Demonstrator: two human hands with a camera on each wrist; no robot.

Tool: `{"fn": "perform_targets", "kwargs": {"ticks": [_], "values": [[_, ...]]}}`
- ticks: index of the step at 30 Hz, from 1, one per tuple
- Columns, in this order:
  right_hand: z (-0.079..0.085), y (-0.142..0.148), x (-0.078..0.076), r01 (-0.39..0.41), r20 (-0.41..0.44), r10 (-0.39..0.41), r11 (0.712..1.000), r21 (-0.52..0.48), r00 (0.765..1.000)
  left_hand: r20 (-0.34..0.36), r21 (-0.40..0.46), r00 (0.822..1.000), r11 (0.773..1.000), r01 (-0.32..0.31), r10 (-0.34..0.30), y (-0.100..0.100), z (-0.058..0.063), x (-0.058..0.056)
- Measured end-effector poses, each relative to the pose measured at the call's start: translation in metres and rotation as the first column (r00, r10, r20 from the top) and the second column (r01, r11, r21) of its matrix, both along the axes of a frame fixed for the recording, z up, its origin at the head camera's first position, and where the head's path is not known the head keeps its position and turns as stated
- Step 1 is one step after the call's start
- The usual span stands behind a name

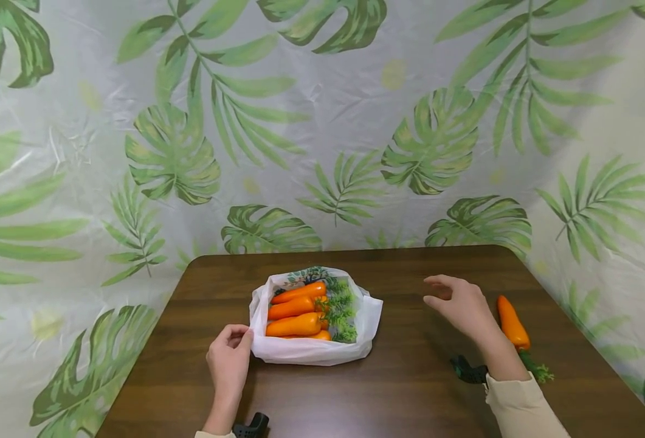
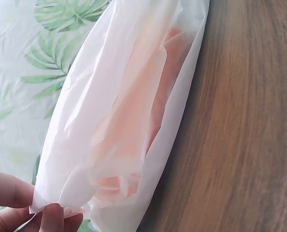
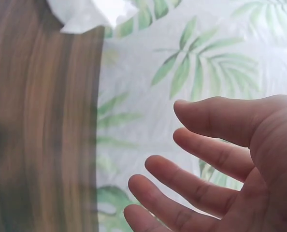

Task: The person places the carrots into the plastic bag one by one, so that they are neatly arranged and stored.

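A white plastic bag (image 1: 311,353) lies on the table with its mouth spread, and several orange carrots (image 1: 295,324) with green leafy tops show inside it. My left hand (image 1: 230,356) pinches the bag's left edge between thumb and fingers; the left wrist view shows the thin plastic (image 2: 85,145) caught at the fingertips, with orange shapes showing through. Over the table to the right of the bag, my right hand (image 1: 461,304) is held with fingers spread and slightly bent, nothing between them. One loose carrot (image 1: 512,322) lies beside the right forearm, its leafy top partly behind the sleeve.
The dark wooden table (image 1: 399,389) has rounded far corners. Behind it hangs a pale sheet (image 1: 349,121) printed with green leaves. A black wrist device (image 1: 469,370) is at the right wrist, another (image 1: 252,424) at the left.
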State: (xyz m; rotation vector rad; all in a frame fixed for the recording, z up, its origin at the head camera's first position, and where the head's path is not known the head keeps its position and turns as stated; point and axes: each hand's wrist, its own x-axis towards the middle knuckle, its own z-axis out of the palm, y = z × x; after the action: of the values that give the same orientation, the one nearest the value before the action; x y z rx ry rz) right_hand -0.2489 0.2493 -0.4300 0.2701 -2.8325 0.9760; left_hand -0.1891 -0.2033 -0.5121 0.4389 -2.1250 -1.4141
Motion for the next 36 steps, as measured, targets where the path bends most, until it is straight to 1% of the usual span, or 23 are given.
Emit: {"fn": "perform_targets", "kwargs": {"ticks": [8, 12, 18, 26, 32, 36], "values": [[-0.015, 0.032, 0.014, 0.058, -0.017, -0.057, 0.998, 0.028, 0.998, 0.003, -0.005, 1.000, 1.000, 0.006, -0.006, 0.000, 0.001, 0.000], [-0.022, 0.044, 0.023, 0.091, -0.009, -0.090, 0.995, 0.051, 0.996, 0.005, -0.009, 1.000, 1.000, -0.003, 0.003, 0.000, 0.003, 0.000], [-0.027, 0.064, 0.032, 0.123, -0.026, -0.121, 0.988, 0.089, 0.992, -0.010, -0.017, 1.000, 1.000, -0.009, 0.009, 0.001, 0.002, 0.000], [-0.036, 0.093, 0.043, 0.193, -0.006, -0.194, 0.971, 0.144, 0.981, 0.001, 0.001, 1.000, 1.000, -0.004, 0.004, 0.002, 0.001, 0.001], [-0.038, 0.109, 0.049, 0.226, -0.006, -0.228, 0.962, 0.152, 0.974, 0.003, -0.008, 1.000, 1.000, -0.002, 0.002, 0.003, 0.000, 0.001], [-0.043, 0.117, 0.053, 0.243, -0.011, -0.244, 0.959, 0.147, 0.970, 0.006, -0.011, 1.000, 1.000, -0.004, 0.004, 0.002, -0.001, 0.000]]}}
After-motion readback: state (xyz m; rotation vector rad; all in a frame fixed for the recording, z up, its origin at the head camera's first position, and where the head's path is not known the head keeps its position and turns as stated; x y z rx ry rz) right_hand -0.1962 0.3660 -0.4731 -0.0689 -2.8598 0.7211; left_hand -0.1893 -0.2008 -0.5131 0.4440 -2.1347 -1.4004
